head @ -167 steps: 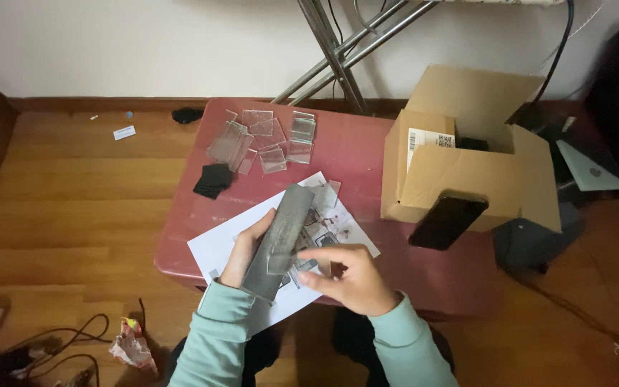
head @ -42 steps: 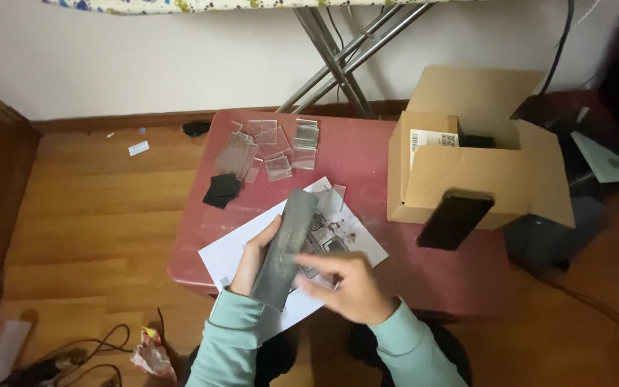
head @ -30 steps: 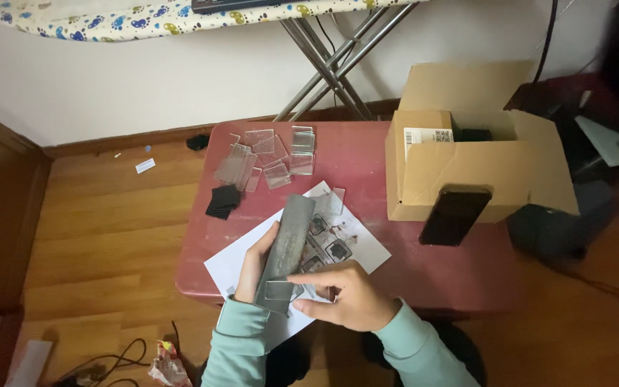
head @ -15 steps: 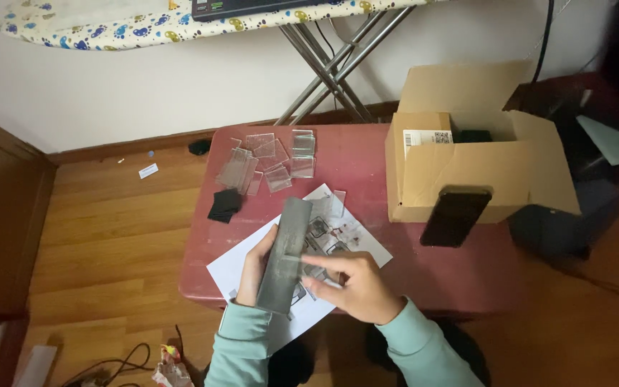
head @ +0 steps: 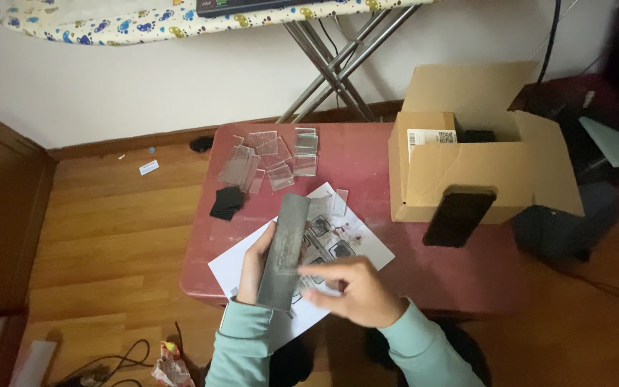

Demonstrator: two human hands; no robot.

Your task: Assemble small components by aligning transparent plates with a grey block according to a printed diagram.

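Head camera looks down on a small red table (head: 367,165) at the centre of the frame, standing on a wooden floor (head: 109,236). Low in the middle, the left hand (head: 252,261) is wrapped around the lower part of a long grey strip (head: 284,247), gripping it from the left edge so that it stands tilted up toward the top of the frame. Just to its right, the right hand (head: 356,287) hovers with fingers (head: 317,269) stretched toward the strip's side; whether they touch it, or pinch anything, cannot be told, since the hand is blurred. Under both hands lies a white printed sheet (head: 363,244) on the table's near edge. Clear plastic pieces (head: 274,152) are scattered on the table's upper left part, with a small black piece (head: 227,203) just below them. An open cardboard box (head: 481,161) sits on the right of the table, a dark phone (head: 458,215) leaning against its front. An ironing board (head: 180,16) crosses the top of the frame.
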